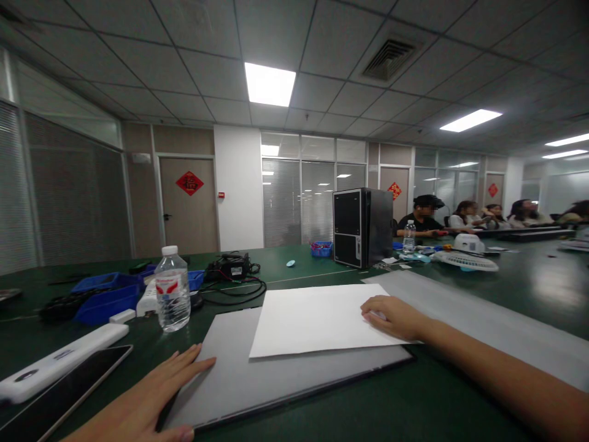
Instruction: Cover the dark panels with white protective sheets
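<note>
A white sheet lies across a flat grey panel with a dark rim, which rests on the green table. My left hand is at the panel's left edge, its fingers spread and the fingertips on the panel. Over the right side of the sheet, my right hand has its fingers bent and closed at the sheet's edge, with a bit of white between them. Its fingertips are partly hidden.
Left of the panel stand a water bottle, blue bins, a long white device and a dark-screened phone. Behind are a black adapter with cables and a computer tower. People sit at the far right.
</note>
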`<state>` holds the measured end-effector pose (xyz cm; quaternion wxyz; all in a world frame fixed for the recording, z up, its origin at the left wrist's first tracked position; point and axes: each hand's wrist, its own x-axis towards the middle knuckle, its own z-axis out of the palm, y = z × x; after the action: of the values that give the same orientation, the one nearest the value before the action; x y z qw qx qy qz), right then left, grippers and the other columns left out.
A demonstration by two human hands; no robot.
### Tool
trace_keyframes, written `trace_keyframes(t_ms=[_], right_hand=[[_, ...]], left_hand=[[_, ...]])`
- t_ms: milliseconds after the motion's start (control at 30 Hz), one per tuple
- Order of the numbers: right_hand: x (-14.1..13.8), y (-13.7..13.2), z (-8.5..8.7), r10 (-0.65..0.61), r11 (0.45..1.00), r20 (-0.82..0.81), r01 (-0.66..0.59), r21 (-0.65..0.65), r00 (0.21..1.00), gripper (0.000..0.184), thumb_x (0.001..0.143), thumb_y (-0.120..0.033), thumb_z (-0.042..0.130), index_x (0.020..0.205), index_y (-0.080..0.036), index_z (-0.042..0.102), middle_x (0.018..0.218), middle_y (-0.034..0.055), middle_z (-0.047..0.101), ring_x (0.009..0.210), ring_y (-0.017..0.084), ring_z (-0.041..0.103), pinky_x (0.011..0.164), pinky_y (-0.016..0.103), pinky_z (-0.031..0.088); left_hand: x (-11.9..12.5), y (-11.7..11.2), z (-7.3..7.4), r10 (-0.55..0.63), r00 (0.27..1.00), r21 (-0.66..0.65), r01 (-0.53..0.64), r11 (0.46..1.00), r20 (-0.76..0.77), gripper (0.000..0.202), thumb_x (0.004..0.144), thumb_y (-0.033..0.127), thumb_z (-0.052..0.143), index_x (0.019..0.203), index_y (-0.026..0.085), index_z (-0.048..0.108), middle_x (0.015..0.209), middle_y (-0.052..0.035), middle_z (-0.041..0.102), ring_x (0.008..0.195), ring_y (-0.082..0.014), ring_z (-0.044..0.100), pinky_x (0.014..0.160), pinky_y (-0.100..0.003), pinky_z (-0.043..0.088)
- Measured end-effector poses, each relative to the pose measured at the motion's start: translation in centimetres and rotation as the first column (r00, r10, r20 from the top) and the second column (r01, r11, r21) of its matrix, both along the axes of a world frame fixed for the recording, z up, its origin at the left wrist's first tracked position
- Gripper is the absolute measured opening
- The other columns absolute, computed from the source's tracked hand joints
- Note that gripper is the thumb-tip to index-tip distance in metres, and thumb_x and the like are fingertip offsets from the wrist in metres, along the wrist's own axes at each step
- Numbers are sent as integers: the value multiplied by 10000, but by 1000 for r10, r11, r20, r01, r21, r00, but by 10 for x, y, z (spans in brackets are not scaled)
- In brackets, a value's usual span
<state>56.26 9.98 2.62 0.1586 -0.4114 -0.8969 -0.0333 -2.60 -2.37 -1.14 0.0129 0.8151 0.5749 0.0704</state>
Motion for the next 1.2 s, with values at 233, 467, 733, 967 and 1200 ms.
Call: trace_keyframes(t_ms=[233,467,733,967,1200], right_hand=[[10,6,1,61,998,-12,-61,-2,998,448,1035,-479,385,1160,-213,723,1165,118,736,1045,261,667,960,419,495],[35,19,-3,-184,983,-5,184,-7,983,561,1024,-569,331,1095,-198,746,1117,135,755,999,298,685,916,440,499],[3,1,3,-22,1000,13,22,-4,1000,478,1031,-480,369,1143,-192,734,1156,126,746,1042,280,675,948,425,497],[-27,-20,11,21,999,72,-23,24,997,395,1018,-430,419,1072,-220,749,1116,96,756,1010,260,682,909,386,499],[-27,-19,7,-43,999,76,41,27,996,407,1019,-446,415,1078,-214,745,1098,96,761,1006,274,688,901,392,498]], left_hand=[[2,-2,-19,-7,996,199,-10,980,88,828,759,835,574,1493,474,452,1625,31,369,1481,-368,382,1197,-579,355],[2,-2,-9,-19,999,140,12,990,49,822,784,773,620,1517,469,408,1640,23,329,1491,-361,362,1202,-574,348],[1,-2,-8,-13,998,142,3,990,69,830,773,778,628,1513,465,421,1638,32,335,1480,-376,379,1201,-577,354],[0,1,-14,-6,996,169,-9,986,92,850,764,845,559,1510,460,434,1636,28,353,1481,-370,384,1204,-581,341],[0,4,-21,-19,998,192,6,981,64,804,791,831,536,1504,471,440,1636,29,355,1488,-342,385,1210,-564,331]])
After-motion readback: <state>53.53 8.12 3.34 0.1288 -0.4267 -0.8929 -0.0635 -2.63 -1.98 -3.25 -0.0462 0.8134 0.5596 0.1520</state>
